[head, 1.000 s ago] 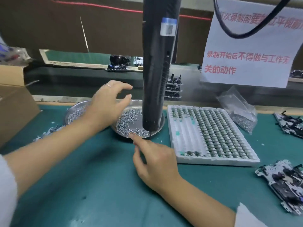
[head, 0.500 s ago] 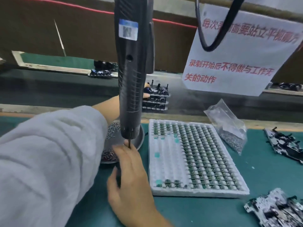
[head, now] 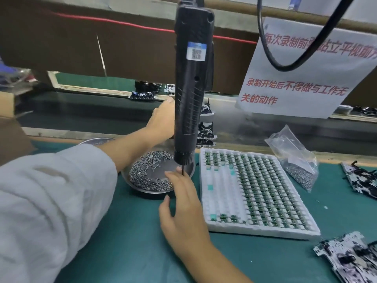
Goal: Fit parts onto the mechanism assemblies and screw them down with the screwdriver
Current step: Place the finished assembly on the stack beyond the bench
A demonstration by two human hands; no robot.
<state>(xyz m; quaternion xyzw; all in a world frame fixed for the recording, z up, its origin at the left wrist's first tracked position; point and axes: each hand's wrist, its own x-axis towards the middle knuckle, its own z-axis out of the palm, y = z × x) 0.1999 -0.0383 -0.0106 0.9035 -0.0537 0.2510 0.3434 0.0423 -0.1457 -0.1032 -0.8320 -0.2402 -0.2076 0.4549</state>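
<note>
A: Containers first. Round metal dish (head: 146,188) on the green mat (head: 126,242) holds a loose heap of small silver screws (head: 142,172). White foam tray (head: 265,229) just right of the dish: rows of pockets, most filled with small green parts (head: 265,184), left columns mostly bare. Clear plastic bag (head: 293,156) beyond the tray's far right corner, more screws settled in its lower end.

B: Screwdriver?

A: Black electric screwdriver (head: 191,94) hangs upright over the dish's right edge, blue-and-white label on the barrel, thin bit pointing down.

B: Hands?

A: Right hand (head: 183,209) is by the dish; fingertips meet at the bit's tip, apparently pinching it. Left hand (head: 163,121) reaches past the dish toward a stack of mechanism assemblies (head: 206,129) on the conveyor; its fingers are hidden behind the screwdriver, so grip cannot be told.

B: Other assemblies?

A: More black-and-white ones lie at the mat's right edge (head: 350,260).
</note>
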